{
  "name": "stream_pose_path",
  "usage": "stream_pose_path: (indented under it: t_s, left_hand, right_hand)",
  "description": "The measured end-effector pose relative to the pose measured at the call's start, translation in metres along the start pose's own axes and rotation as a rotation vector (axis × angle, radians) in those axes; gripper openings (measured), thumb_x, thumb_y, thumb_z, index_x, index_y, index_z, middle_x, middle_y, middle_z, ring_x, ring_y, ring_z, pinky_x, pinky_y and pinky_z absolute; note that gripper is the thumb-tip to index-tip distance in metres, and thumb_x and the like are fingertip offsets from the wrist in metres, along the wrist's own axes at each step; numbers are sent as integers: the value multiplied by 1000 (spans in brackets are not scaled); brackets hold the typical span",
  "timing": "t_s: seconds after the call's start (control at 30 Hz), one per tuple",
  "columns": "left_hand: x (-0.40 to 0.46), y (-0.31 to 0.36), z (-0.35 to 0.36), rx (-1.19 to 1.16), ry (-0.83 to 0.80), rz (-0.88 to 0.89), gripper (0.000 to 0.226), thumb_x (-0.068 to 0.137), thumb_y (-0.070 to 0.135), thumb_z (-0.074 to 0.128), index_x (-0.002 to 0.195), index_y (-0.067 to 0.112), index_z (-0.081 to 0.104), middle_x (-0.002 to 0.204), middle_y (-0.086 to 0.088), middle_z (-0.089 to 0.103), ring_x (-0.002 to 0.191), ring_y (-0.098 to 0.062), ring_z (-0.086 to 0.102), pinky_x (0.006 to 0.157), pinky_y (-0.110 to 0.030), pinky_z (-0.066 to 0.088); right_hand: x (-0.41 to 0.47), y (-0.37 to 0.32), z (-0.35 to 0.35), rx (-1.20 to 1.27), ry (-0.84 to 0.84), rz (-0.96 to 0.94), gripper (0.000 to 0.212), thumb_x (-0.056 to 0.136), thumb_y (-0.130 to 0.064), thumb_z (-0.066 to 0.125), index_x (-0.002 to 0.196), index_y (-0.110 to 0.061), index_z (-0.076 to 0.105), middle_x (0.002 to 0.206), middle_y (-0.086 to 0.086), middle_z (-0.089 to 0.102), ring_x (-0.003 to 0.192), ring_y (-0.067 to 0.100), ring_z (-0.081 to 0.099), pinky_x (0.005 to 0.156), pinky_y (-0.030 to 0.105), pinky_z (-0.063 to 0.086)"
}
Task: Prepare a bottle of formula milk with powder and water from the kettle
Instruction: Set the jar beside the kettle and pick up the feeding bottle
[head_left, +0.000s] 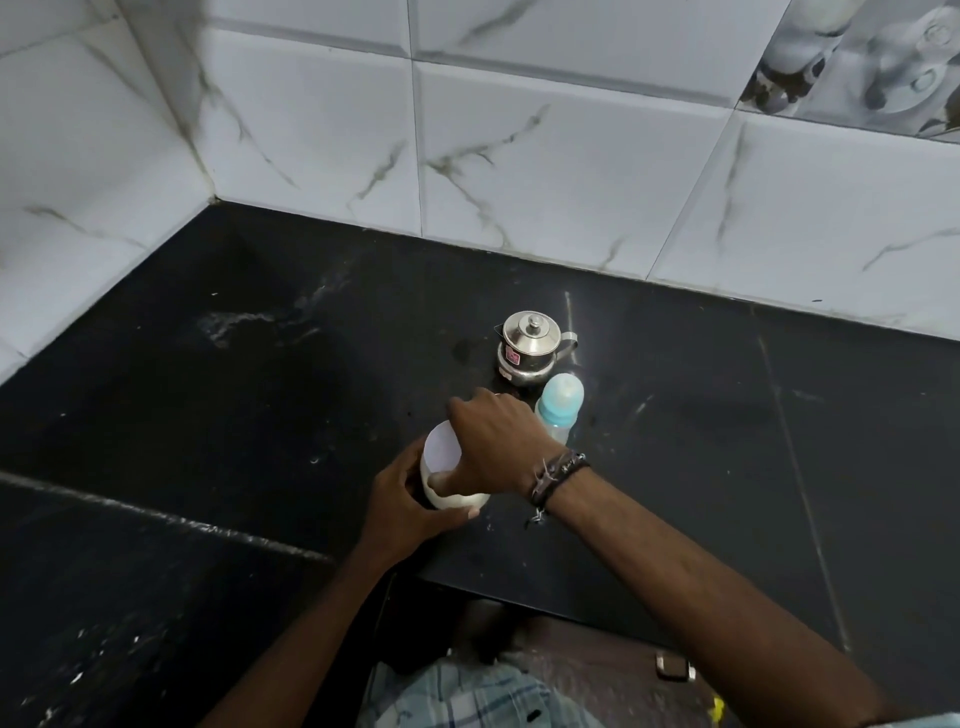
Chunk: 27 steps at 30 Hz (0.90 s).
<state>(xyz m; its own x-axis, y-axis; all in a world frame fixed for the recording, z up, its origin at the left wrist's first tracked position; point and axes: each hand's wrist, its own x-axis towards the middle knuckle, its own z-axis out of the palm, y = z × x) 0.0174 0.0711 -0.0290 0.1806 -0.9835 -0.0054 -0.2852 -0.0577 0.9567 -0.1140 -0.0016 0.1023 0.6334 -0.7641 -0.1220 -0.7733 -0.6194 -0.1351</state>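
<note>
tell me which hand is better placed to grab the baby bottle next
Right. The right hand is on top of the white powder container, just beside the baby bottle. The left hand wraps the container's side, farther from the bottle, steadying it.

No text is showing clearly enough to read. The steel kettle (529, 347) is carrying a small red sticker (512, 356), but its print is staying too blurred.

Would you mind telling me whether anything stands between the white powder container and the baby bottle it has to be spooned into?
Mainly the right hand itself: it reaches over the white powder container, which the left hand steadies, and lies between it and the baby bottle. The bottle's blue cap appears on.
</note>
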Motion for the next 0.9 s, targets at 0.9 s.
stream_pose_path:
  t_s: [0.9]
  left_hand:
    - [7, 9, -5, -65, -138, 30, 76, 50, 16, 94, 118, 22, 62, 110, 3, 72, 101, -16, 69, 83, -34, 58]
  right_hand:
    - [-13, 0, -11, -73, -75, -51, 71, 76, -67, 66, 127, -22, 48, 116, 8, 50, 86, 27, 61, 62, 35, 48]
